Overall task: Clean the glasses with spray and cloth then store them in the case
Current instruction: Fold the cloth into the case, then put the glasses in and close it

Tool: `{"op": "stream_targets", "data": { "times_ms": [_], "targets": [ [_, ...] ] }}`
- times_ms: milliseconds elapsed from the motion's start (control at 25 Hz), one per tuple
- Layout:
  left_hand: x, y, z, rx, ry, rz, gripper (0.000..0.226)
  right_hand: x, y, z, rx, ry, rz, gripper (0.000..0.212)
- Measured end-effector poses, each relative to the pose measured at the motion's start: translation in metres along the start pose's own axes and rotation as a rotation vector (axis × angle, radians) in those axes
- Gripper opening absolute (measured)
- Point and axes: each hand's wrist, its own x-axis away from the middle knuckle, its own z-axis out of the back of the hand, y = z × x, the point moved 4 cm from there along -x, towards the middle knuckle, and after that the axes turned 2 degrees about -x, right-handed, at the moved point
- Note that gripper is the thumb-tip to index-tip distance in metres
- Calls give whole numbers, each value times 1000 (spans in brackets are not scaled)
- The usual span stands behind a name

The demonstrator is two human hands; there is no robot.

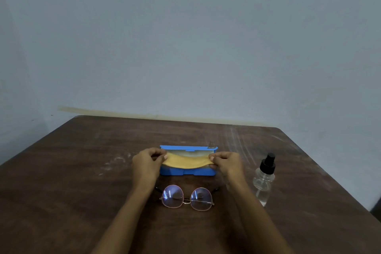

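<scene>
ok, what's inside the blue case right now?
Only a strip of pale lining shows in the open case. The yellow cloth, pinched by the left hand and right hand, covers the rest. The glasses lie outside it.

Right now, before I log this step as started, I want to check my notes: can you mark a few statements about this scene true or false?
1. The left hand and the right hand each pinch an end of the yellow cloth. True.
2. The glasses lie inside the blue case. False: they lie on the table, nearer the person than it.
3. The spray bottle stands upright, right of the blue case. True.
4. The blue case is shut. False: its lid stands open.
</scene>
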Motion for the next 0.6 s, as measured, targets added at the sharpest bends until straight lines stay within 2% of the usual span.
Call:
{"op": "stream_targets", "data": {
  "times_ms": [80, 320, 600],
  "targets": [
    [-3, 1, -2, -25, -11, -37, 17, -1, 0, 0, 54, 21, 29, 14],
    [-4, 2, -8, -126, -34, -172, 23, 6, -9, -3, 462, 101, 278, 22],
    [-6, -4, -16, -195, -44, -236, 24, 8, -1, -12, 663, 46, 457, 25]
  ]
}}
